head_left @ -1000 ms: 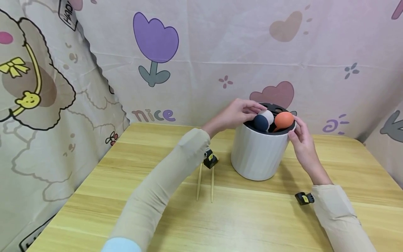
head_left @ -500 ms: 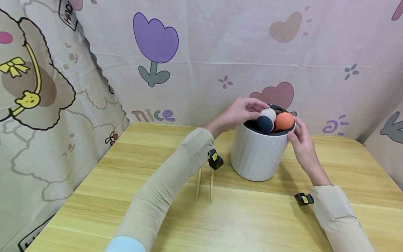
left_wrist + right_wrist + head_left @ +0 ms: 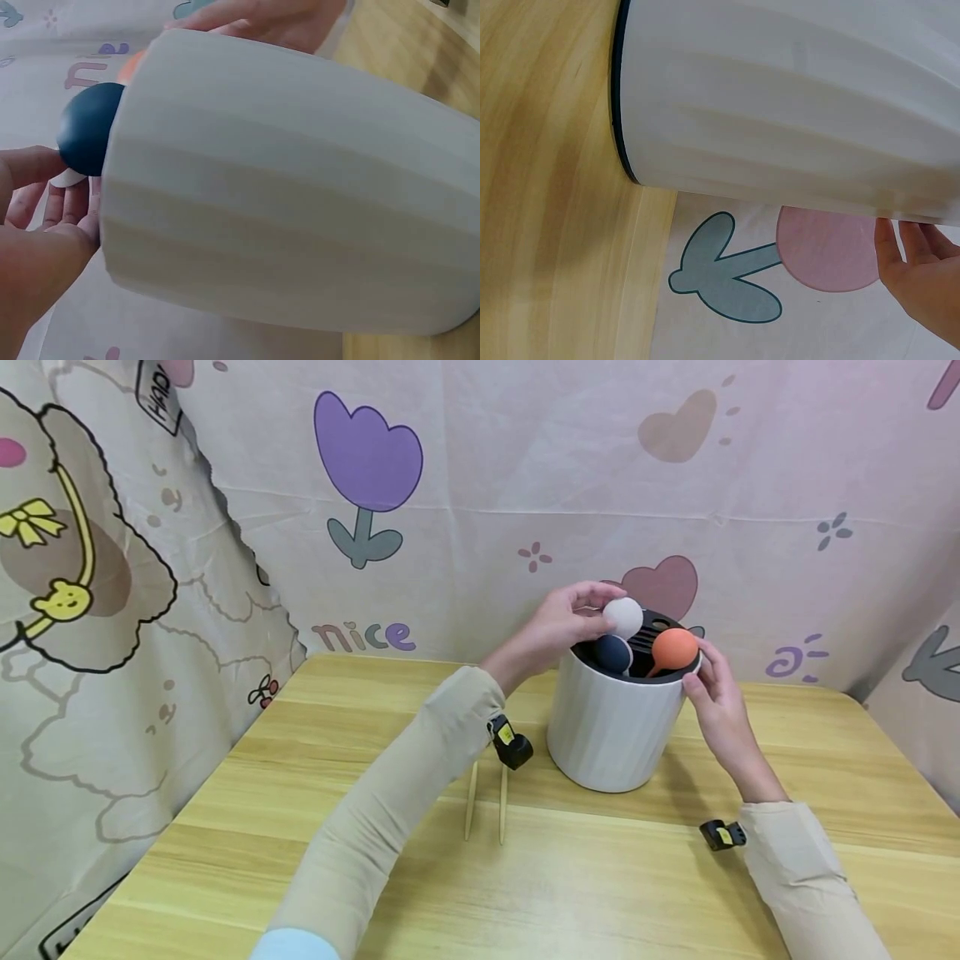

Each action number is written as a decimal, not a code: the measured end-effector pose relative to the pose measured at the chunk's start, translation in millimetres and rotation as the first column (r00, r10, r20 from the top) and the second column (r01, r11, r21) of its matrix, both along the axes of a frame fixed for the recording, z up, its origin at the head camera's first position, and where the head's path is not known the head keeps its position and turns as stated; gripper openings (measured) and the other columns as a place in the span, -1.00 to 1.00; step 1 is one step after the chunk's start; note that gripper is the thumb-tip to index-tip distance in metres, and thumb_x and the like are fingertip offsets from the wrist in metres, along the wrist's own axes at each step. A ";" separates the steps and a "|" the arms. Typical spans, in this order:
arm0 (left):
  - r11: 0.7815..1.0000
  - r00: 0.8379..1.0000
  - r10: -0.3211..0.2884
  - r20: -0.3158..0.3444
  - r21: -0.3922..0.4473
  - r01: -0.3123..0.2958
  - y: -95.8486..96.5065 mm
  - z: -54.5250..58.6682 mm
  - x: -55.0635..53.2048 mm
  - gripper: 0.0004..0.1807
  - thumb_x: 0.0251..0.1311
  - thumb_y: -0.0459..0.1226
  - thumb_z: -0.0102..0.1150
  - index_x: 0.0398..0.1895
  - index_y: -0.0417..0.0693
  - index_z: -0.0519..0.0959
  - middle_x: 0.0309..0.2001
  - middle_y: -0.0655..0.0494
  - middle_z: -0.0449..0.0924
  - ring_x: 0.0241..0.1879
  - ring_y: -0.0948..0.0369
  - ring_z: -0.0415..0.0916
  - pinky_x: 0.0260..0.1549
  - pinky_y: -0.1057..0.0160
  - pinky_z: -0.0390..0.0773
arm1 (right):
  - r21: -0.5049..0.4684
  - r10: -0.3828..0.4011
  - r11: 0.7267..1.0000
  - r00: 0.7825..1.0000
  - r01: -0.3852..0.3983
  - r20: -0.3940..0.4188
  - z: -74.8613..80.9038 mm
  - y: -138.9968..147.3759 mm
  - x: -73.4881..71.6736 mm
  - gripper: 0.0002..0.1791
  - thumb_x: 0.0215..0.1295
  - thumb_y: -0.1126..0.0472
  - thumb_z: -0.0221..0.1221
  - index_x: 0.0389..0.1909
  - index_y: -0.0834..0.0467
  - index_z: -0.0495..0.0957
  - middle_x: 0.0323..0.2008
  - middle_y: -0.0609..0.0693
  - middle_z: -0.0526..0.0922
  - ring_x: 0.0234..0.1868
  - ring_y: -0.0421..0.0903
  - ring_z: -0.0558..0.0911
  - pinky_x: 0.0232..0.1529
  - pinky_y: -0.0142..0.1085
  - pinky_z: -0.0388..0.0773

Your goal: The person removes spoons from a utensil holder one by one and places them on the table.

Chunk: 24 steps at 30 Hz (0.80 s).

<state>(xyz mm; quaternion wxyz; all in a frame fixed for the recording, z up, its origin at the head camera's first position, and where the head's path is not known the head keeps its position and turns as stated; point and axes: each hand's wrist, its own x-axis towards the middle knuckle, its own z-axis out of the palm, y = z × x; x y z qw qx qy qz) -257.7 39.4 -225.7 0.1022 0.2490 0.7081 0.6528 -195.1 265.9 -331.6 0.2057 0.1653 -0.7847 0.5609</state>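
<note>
A white ribbed utensil holder [image 3: 615, 727] with a black slotted top stands on the table. Out of it show the round heads of a white spoon [image 3: 624, 617], a navy spoon [image 3: 613, 654] and an orange spoon [image 3: 675, 649]; their lower parts are hidden inside. My left hand [image 3: 562, 622] pinches the white head between thumb and fingers, just above the rim. In the left wrist view the navy head [image 3: 91, 129] hides most of the white one. My right hand [image 3: 723, 714] holds the holder's right side near the rim, fingertips against its wall [image 3: 795, 112].
Two thin pointed wooden sticks [image 3: 502, 806] lie on the wooden table [image 3: 570, 877], left of the holder and partly under my left forearm. A printed cloth [image 3: 480, 460] hangs behind and along the left side.
My left hand shifted slightly right, then rose and moved left with the white spoon's head. The white and navy heads now stand further from the orange one. The right hand stays put.
</note>
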 end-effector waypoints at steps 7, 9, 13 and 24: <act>0.996 0.999 -0.013 -0.035 0.089 0.016 -6.5 5.1 -2.1 -0.58 0.21 -0.55 0.16 0.16 -0.29 0.50 -0.02 -0.07 0.56 -0.06 0.14 0.54 -0.10 0.35 0.57 | -0.008 -0.002 1.000 1.000 0.002 -0.001 1.0 -0.1 -0.1 -0.43 0.54 0.14 -0.13 0.49 0.13 0.03 0.39 0.37 0.14 0.32 -0.18 0.28 0.23 -0.48 0.24; 0.994 0.999 -0.017 -0.036 0.112 0.021 -7.2 6.2 -1.6 -0.58 0.20 -0.56 0.16 0.16 -0.30 0.49 -0.03 -0.08 0.56 -0.08 0.14 0.54 -0.10 0.35 0.57 | -0.017 0.000 1.000 1.000 0.000 -0.004 0.6 0.3 -0.4 -0.43 0.54 0.14 -0.12 0.48 0.12 0.04 0.39 0.39 0.14 0.31 -0.19 0.29 0.21 -0.51 0.25; 0.988 0.999 -0.010 -0.049 0.156 0.018 -8.5 8.4 0.4 -0.57 0.19 -0.58 0.16 0.16 -0.34 0.48 -0.06 -0.09 0.57 -0.13 0.14 0.55 -0.12 0.34 0.57 | -0.016 0.001 1.000 1.000 -0.002 -0.009 0.7 0.3 -0.3 -0.44 0.54 0.14 -0.12 0.48 0.11 0.04 0.39 0.39 0.14 0.30 -0.20 0.30 0.20 -0.50 0.26; 0.956 0.994 0.033 -0.100 0.292 -0.002 -17.9 25.2 8.9 -0.56 0.15 -0.63 0.16 0.14 -0.39 0.48 -0.03 -0.15 0.57 -0.09 0.11 0.55 -0.05 0.26 0.58 | 0.003 0.002 1.000 1.000 -0.002 0.002 -0.2 0.1 0.7 -0.43 0.54 0.15 -0.14 0.49 0.10 0.02 0.40 0.34 0.15 0.32 -0.15 0.28 0.28 -0.37 0.22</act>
